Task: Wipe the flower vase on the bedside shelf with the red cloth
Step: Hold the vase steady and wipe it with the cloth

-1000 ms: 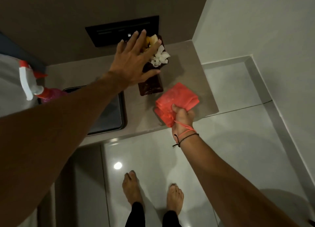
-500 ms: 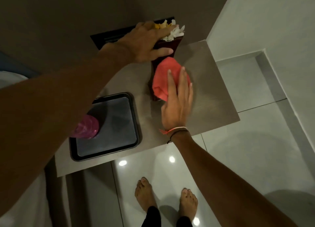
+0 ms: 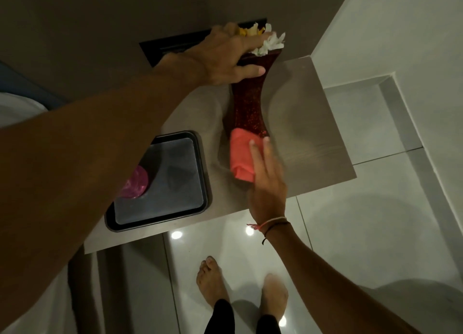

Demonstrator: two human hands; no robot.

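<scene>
Pressing the cloth flat-fingered against the vase base on the shelf, the right hand sits at the low end while the left hand clasps the rim, so the vase's long axis runs up and away from it.

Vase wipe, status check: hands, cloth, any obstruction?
Left hand grips vase top. Right hand presses red cloth on vase's lower end. Tray alongside, clear.

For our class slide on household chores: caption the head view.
Left hand steadies the vase while the right hand presses a red cloth near its base.
</scene>
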